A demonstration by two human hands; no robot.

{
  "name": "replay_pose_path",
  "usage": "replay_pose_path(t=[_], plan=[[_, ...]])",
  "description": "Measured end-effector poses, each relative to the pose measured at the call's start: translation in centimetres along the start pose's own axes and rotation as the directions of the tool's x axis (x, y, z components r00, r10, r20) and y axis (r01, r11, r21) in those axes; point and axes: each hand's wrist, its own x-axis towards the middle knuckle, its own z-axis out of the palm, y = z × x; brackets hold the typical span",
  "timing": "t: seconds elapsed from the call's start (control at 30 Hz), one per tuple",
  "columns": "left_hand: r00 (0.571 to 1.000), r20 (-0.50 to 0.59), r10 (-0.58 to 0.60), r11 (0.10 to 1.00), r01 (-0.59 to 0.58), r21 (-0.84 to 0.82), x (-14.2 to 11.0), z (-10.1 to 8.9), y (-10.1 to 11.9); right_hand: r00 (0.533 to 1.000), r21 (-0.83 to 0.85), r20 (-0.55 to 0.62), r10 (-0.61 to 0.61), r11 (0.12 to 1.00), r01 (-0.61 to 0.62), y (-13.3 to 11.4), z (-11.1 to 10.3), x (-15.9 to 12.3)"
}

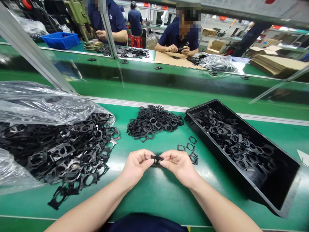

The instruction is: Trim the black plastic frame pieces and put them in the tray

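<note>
Between my fingertips is a small black plastic part [157, 160], held just above the green table [154, 190]. My left hand [139, 164] pinches its left end and my right hand [177, 166] pinches its right end. My fingers cover both ends, so its full shape is hidden. Several loose black ring-shaped frames [190, 147] lie just beyond my right hand. Past both hands is a heap of similar small black frames [154, 122].
At left, a clear plastic bag [48, 109] spills larger black frames [72, 164] onto the table. A black tray [243, 125] at right holds more parts. Beyond the moving-belt-like green strip [145, 85], two people sit at another bench, near a blue bin [61, 40] and cardboard [277, 64].
</note>
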Motion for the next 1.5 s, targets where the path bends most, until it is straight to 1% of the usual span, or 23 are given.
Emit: replay_pose_path(t=[0.1,0.2,0.33,0.5,0.6,0.73,0.93,1.07,1.2,1.27,1.37,1.5], plan=[[0.997,0.066,-0.032,0.995,0.038,-0.090,-0.02,-0.12,-0.20,0.999,0.112,0.011,0.038,0.993,-0.039,-0.01,-0.10,0.11],[0.994,0.093,-0.050,0.991,0.061,-0.122,0.02,-0.16,-0.42,0.998,0.140,0.023,0.057,0.988,-0.060,-0.23,-0.19,0.13],[0.996,0.084,-0.024,0.999,0.026,-0.023,0.13,-0.02,-0.43,0.998,0.057,0.052,0.046,0.997,-0.049,-0.47,-0.08,0.02],[0.992,0.129,0.006,0.989,-0.025,0.143,0.20,-0.14,-0.33,0.996,-0.054,0.083,0.021,0.998,-0.016,-0.55,0.08,-0.20],[0.986,0.168,0.000,0.983,-0.031,0.179,0.27,-0.33,-0.37,0.994,-0.088,0.102,0.031,0.996,-0.022,-0.72,0.04,-0.28],[0.979,0.204,-0.010,0.984,-0.027,0.176,0.28,-0.26,-0.30,0.992,-0.102,0.124,0.035,0.995,-0.023,-0.86,-0.16,-0.21],[0.993,0.114,0.002,0.988,-0.019,0.153,0.09,0.17,0.00,0.996,-0.091,0.084,0.042,0.995,-0.035,-0.56,-0.27,-0.03],[0.993,0.121,-0.008,0.991,-0.008,0.131,0.06,0.12,0.00,0.999,-0.089,0.040,0.036,0.996,-0.032,-0.46,-0.04,-0.08],[0.995,0.100,-0.017,0.999,0.013,0.037,0.02,0.12,0.04,0.999,-0.074,0.020,0.030,0.997,-0.028,-0.46,-0.07,0.07],[0.996,0.080,-0.031,0.999,0.030,0.011,-0.01,0.18,0.11,0.999,-0.064,0.016,0.041,0.997,-0.040,-0.43,-0.24,0.25],[0.997,0.045,-0.067,0.998,0.067,0.018,0.01,0.20,0.19,0.998,-0.035,0.024,0.065,0.997,-0.064,-0.32,-0.52,0.47],[0.989,0.028,-0.145,0.988,0.143,0.064,0.22,0.09,0.15,0.999,0.006,-0.024,0.025,1.000,-0.024,-0.26,-0.64,0.44]])
